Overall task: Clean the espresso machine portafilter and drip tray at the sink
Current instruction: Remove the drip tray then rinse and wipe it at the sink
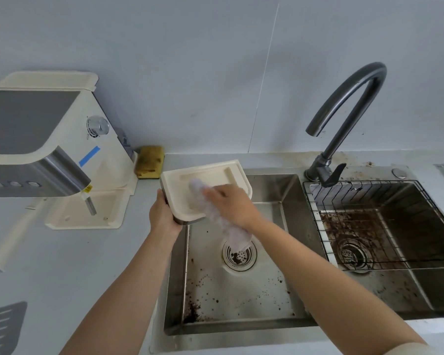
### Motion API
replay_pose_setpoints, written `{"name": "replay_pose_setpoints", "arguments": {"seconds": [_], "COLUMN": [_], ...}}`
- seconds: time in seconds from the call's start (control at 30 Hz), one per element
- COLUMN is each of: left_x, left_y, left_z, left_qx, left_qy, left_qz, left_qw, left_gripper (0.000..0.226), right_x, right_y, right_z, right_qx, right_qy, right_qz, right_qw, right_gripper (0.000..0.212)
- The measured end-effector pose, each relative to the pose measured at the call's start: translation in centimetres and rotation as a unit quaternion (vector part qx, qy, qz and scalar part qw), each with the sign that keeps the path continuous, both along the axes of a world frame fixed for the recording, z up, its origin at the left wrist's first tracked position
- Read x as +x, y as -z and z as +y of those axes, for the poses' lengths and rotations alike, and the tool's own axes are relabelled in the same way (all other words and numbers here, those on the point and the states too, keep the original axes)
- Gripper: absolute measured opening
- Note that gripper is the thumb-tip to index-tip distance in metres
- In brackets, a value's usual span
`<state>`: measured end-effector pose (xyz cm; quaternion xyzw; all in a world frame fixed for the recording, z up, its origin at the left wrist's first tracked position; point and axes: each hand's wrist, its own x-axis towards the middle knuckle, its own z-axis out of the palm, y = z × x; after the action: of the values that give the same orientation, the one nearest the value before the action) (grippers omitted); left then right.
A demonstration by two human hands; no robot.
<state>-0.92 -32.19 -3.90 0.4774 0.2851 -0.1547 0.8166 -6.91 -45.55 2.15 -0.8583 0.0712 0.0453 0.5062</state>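
Observation:
A cream drip tray (176, 194) is held tilted over the back left corner of the left sink basin (241, 298). My left hand (163, 216) grips its near left edge from below. My right hand (231, 204) holds a pale cloth (223, 224) and presses it into the tray; the cloth's loose end hangs down toward the drain (239, 256). The cream and steel espresso machine (44, 139) stands on the counter at the left, with a cream handle (13, 239) lying in front of it. The portafilter's head is not visible.
Coffee grounds speckle the left basin. A wire rack (379, 221) sits in the stained right basin. The dark curved faucet (349, 111) rises behind the divider. A yellow sponge (149, 161) lies against the wall. A dark slotted grate (3, 326) lies at the counter's lower left.

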Motion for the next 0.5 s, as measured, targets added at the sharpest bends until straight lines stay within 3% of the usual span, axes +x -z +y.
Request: {"name": "replay_pose_setpoints", "arguments": {"seconds": [0.17,0.23,0.37,0.5], "left_x": [0.3,0.2,0.1,0.4], "left_y": [0.2,-0.1,-1.0,-1.3], "left_z": [0.1,-0.5,-1.8,-2.2], "left_qx": [-0.008,0.009,0.043,0.079], "left_qy": [0.004,0.024,0.051,0.064], "left_qz": [-0.012,-0.019,-0.022,-0.038], "left_qw": [1.000,0.999,0.998,0.994], "left_gripper": [0.026,0.029,0.033,0.034], "right_x": [1.8,2.2,2.8,3.4], "right_y": [-0.3,-0.1,0.4,0.6], "right_z": [-2.6,-2.6,-2.5,-1.9], "right_qx": [0.073,0.054,-0.027,-0.042], "right_qy": [0.179,0.209,0.185,0.150], "right_qz": [0.055,0.084,0.046,0.040], "right_qw": [0.980,0.973,0.981,0.987], "right_gripper": [0.052,0.049,0.050,0.048]}}
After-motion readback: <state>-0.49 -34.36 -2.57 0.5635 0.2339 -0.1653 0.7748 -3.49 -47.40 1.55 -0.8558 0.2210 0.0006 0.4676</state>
